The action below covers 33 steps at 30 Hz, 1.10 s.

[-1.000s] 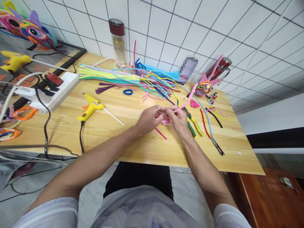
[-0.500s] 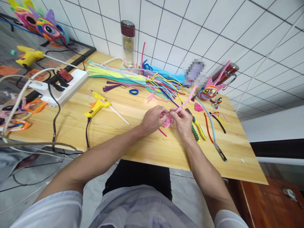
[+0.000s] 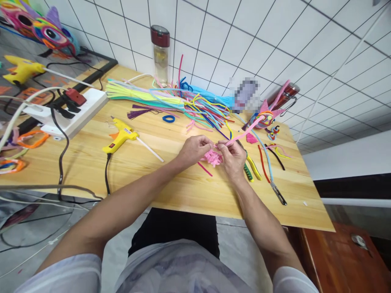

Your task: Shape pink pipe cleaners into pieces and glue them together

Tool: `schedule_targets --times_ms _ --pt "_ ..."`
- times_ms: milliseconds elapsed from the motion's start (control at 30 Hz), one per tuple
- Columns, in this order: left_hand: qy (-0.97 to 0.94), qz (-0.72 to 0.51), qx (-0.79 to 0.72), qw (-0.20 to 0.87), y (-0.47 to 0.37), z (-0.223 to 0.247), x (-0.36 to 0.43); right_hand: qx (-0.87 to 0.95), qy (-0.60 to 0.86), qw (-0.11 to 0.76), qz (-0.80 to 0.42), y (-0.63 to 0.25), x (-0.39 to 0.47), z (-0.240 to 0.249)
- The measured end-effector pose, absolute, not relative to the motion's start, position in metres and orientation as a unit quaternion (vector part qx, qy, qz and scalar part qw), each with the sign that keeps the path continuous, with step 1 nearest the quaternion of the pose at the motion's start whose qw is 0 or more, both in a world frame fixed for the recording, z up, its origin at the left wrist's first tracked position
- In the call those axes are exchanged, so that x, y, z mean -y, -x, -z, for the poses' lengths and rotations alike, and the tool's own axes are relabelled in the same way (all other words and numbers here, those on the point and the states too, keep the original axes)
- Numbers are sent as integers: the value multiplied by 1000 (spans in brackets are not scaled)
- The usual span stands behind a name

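Pinching with thumb and fingertips, the left hand (image 3: 195, 151)'s grip appears to be holding the upper edge of a bright pink, fuzzy, many-looped bunch (image 3: 213, 158), while the right hand (image 3: 233, 160), at three o'clock from that bunch, is pressing its thumb and forefinger together on a long, pale pink, fuzzy strip (image 3: 247, 132). The strip is reaching from the right fingers toward two o'clock, its far end passing in front of a multicoloured fish-like figure (image 3: 268, 119). Both pinches are almost meeting just above the bunch, and the fingers are hiding where strip and bunch are joining; whether the bunch is resting on the pale wooden counter (image 3: 183, 195) or hanging just above it is impossible to tell. Working well here is probably calling for a steady left pinch, close to the join, so that the loops are not twisting, with the right fingers bending the strip in short, even folds rather than pulling hard; such soft pile is likely flattening under too tight a squeeze. Keeping the trailing length clear is also seeming wise, since the green-and-yellow-handled pliers (image 3: 253, 167) are lying beside the right hand toward four o'clock. Near the bunch, toward half past seven, a thin magenta stick-like strip (image 3: 204, 168) is lying on the counter.
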State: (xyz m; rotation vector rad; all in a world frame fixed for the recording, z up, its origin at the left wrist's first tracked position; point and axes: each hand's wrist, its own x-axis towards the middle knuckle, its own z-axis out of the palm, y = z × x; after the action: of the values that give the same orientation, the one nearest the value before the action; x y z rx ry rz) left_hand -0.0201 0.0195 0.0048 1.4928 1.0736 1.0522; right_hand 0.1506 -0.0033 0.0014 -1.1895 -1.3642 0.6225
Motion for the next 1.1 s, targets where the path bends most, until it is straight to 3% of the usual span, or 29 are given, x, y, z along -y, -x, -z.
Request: schedule_targets --times_ms 233,367,600,767,867,1100 --pt "-498 -486 -457 554 35 11 -47 512 484 667 -243 -167 -3 -11" --pt "-563 -443 -394 576 34 10 -44 500 461 671 -294 -175 -14 -10" --pt "-704 -500 -383 329 21 -1 -25 505 469 658 -304 -175 -13 -9" --pt "-760 -479 -338 280 12 -3 -16 541 468 632 -300 -165 -5 -14" --pt "-743 -481 -352 305 11 -4 -12 556 452 626 -307 -161 -3 -14" --pt "-641 -462 -347 505 15 -7 -11 588 466 585 -308 -164 -6 -10"
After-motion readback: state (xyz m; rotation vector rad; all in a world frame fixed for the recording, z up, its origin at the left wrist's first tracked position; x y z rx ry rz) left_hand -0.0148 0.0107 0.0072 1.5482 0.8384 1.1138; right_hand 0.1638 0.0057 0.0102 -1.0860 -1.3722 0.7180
